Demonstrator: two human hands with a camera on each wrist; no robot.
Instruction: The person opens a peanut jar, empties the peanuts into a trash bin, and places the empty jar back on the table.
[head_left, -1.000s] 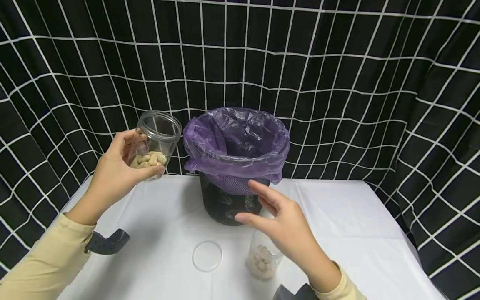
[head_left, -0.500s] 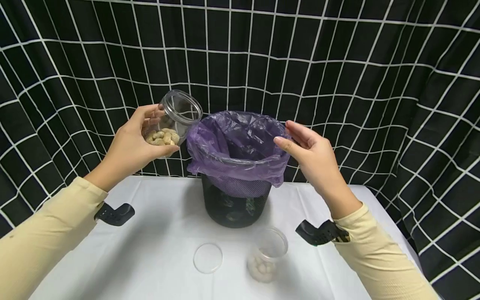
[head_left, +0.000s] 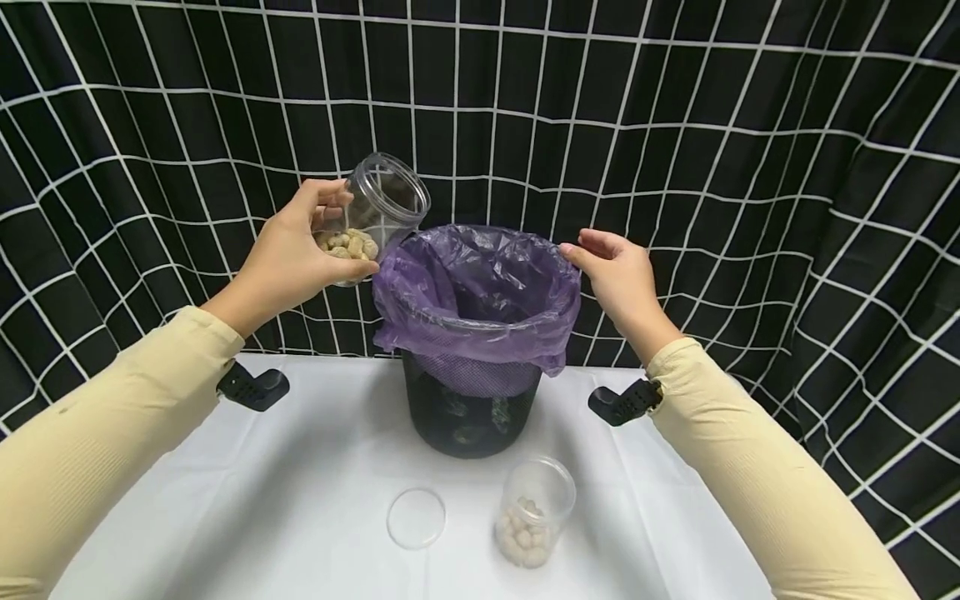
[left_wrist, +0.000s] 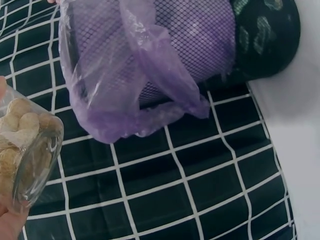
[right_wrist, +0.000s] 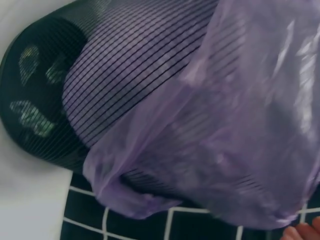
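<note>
My left hand (head_left: 292, 250) grips a clear plastic jar (head_left: 390, 196) with its thumb and fingers round the sides. Shelled-looking gaps are not visible; peanuts in their shells (head_left: 348, 244) lie low inside it. The open mouth tilts right, above the left rim of a black mesh trash can (head_left: 472, 412). A purple trash bag (head_left: 480, 333) lines the can and folds over its rim. At the right rim my right hand (head_left: 618, 275) pinches the bag's edge between thumb and fingers, partly hidden. In the right wrist view, its fingers (right_wrist: 305, 231) show beside the bag.
In front of the can, a second clear jar (head_left: 534, 512) holds pale, rounded pieces. A round clear lid (head_left: 416, 518) lies left of it on the white tablecloth (head_left: 322, 500). A black curtain with a white grid (head_left: 675, 158) hangs behind and at both sides.
My left hand has raised the jar up and right towards the can and tilted it further. My right hand has moved from above the second jar to the bag's right edge.
</note>
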